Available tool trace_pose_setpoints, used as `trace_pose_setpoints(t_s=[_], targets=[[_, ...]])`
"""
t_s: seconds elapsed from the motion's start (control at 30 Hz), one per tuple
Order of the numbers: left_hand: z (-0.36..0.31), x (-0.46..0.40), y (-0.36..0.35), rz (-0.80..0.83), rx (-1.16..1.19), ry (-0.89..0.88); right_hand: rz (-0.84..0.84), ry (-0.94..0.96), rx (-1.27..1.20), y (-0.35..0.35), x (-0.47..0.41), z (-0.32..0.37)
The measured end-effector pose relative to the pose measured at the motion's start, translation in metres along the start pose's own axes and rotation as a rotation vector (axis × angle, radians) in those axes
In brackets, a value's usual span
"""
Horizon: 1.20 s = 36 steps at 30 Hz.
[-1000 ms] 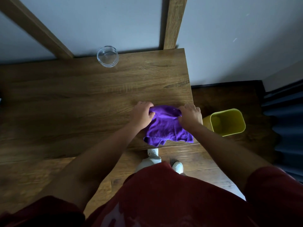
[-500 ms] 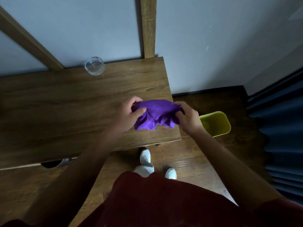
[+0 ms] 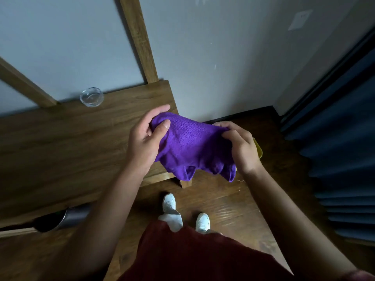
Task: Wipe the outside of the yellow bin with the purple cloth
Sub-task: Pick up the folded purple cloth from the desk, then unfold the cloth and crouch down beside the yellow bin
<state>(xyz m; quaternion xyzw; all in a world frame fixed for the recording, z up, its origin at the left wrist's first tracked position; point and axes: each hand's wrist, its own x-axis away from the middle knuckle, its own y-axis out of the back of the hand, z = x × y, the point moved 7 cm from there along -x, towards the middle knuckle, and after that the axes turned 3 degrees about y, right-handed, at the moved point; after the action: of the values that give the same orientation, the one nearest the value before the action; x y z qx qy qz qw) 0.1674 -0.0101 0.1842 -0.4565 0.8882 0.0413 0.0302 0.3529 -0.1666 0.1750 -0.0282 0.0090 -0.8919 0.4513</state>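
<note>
Head view: I'm standing at the right end of a wood table (image 3: 60, 142). My left hand (image 3: 145, 141) and right hand (image 3: 240, 150) pinch the purple cloth (image 3: 192, 145) w/ fingers closed on its two ends, held in the air. The yellow bin (image 3: 258, 149) sits on the floor to the right, mostly hidden behind my right hand. Not yet wiping. Risk: bunched cloth could wipe unevenly, or I nudge the light bin & tip it.

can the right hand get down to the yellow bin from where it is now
Probably yes. The right hand is directly over the yellow bin, which peeks out just behind it, with nothing visible between them. But both hands are gripping the purple cloth, so the left hand may need to release first.
</note>
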Motion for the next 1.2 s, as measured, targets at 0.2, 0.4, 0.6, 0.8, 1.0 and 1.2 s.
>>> trace_pose_setpoints(t_s=[0.2, 0.4, 0.6, 0.8, 1.0, 1.2], targets=[[-0.019, 0.034, -0.029, 0.055, 0.117, -0.033, 0.036, 0.178, 0.175, 0.028, 0.059, 0.022], [-0.024, 0.052, -0.055, 0.254, 0.076, -0.051, -0.142, 0.143, 0.214, 0.047, 0.101, 0.017], [-0.023, 0.061, -0.068, 0.453, 0.038, -0.014, -0.365, 0.156, 0.217, 0.05, 0.148, 0.029], [-0.036, 0.087, -0.115, 0.802, -0.086, -0.08, -0.579, 0.179, 0.208, 0.073, 0.201, 0.05], [-0.063, 0.117, -0.181, 0.997, -0.237, -0.271, -0.734, 0.196, 0.256, 0.122, 0.252, 0.063], [-0.078, 0.129, -0.248, 0.958, -0.213, -0.332, -0.79, 0.169, 0.339, 0.179, 0.282, 0.065]])
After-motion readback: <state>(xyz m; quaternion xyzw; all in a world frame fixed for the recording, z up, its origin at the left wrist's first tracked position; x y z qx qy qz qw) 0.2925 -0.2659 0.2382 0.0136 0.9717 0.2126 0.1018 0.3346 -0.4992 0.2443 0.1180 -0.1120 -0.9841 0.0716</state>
